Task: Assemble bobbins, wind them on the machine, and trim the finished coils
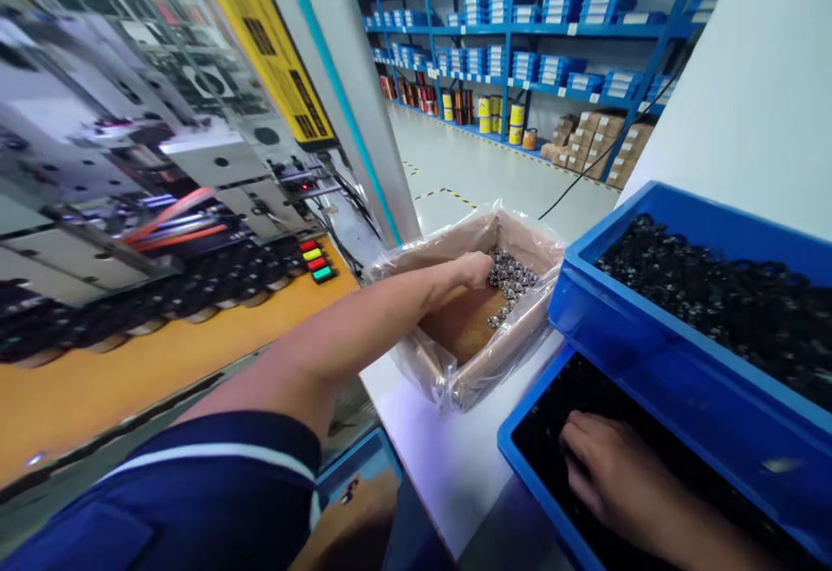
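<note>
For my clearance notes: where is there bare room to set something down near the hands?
Free: white tabletop between lined box and lower blue bin; the orange bench before the row of black parts; part of the box floor. Crowded: around the left hand, beside metal parts; lower blue bin, with the right hand inside; the parts-filled upper bin.

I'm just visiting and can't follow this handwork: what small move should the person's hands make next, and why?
Perhaps the left hand should pinch up a few small shiny metal parts from the plastic-lined brown cardboard box: it is down at the edge of their pile, while the right hand is in the lower blue plastic bin. Whether it holds any is hidden.
</note>
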{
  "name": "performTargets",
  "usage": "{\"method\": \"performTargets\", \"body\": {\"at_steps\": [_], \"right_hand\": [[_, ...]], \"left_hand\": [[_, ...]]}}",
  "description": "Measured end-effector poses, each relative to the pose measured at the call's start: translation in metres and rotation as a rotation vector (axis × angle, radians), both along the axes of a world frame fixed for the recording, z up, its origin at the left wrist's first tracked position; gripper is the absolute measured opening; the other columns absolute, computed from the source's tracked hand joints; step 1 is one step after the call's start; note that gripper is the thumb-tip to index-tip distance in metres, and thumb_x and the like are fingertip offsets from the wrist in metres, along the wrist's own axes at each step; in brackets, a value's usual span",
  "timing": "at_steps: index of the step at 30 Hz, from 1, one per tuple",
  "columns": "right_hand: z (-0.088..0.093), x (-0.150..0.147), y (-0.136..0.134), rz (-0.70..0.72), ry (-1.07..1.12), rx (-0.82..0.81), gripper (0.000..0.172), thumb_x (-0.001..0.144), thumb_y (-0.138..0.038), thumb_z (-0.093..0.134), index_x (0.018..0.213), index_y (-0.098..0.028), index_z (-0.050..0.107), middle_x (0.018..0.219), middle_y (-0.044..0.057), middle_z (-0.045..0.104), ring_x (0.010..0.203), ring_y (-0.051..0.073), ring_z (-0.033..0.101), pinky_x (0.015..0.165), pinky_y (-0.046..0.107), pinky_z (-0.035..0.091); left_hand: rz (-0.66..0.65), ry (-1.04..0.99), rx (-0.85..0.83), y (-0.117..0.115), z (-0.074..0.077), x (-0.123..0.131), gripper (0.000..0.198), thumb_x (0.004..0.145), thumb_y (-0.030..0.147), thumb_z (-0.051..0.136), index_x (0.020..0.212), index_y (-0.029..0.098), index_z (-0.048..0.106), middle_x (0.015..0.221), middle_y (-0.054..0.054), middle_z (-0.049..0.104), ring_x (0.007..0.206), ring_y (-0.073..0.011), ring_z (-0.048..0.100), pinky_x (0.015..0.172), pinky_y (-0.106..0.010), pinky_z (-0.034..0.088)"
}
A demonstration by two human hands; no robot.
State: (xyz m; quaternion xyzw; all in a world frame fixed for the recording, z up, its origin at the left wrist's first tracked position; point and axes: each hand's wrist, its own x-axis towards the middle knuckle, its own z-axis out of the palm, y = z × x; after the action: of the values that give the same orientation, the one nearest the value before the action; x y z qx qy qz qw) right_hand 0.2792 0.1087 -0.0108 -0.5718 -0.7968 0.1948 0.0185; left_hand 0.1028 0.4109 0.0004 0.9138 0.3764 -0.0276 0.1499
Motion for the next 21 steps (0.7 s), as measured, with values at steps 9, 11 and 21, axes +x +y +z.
{"method": "performTargets", "body": {"at_steps": [9, 11, 21], "right_hand": [[0.006, 0.006, 0.005, 0.045, 0.116, 0.247, 0.01, 0.073, -0.007, 0.056, 0.074, -0.017, 0.056, 0.081, 0.001, 0.062, 0.07, 0.012, 0.055, 0.064, 0.022, 0.039], [0.003, 0.005, 0.008, 0.049, 0.143, 0.323, 0.01, 0.07, -0.008, 0.059, 0.068, -0.017, 0.055, 0.074, -0.001, 0.06, 0.064, 0.011, 0.052, 0.059, 0.021, 0.036], [0.06, -0.032, 0.001, 0.029, 0.359, 0.562, 0.014, 0.087, -0.018, 0.052, 0.092, -0.015, 0.065, 0.073, 0.002, 0.063, 0.064, 0.012, 0.056, 0.066, 0.026, 0.047]], "left_hand": [[0.014, -0.849, -0.044, -0.192, 0.098, -0.068, 0.029, 0.085, 0.023, 0.063, 0.112, 0.013, 0.066, 0.086, -0.005, 0.068, 0.072, -0.0135, 0.061, 0.068, -0.027, 0.051], [0.047, -1.046, -0.164, -0.225, 0.097, -0.086, 0.026, 0.08, 0.022, 0.068, 0.105, 0.013, 0.068, 0.089, -0.006, 0.069, 0.069, -0.0121, 0.059, 0.065, -0.026, 0.05], [0.165, -1.433, -0.354, -0.316, 0.062, -0.138, 0.035, 0.066, 0.015, 0.085, 0.1, 0.018, 0.076, 0.102, -0.009, 0.078, 0.091, -0.0176, 0.072, 0.083, -0.026, 0.058]]}}
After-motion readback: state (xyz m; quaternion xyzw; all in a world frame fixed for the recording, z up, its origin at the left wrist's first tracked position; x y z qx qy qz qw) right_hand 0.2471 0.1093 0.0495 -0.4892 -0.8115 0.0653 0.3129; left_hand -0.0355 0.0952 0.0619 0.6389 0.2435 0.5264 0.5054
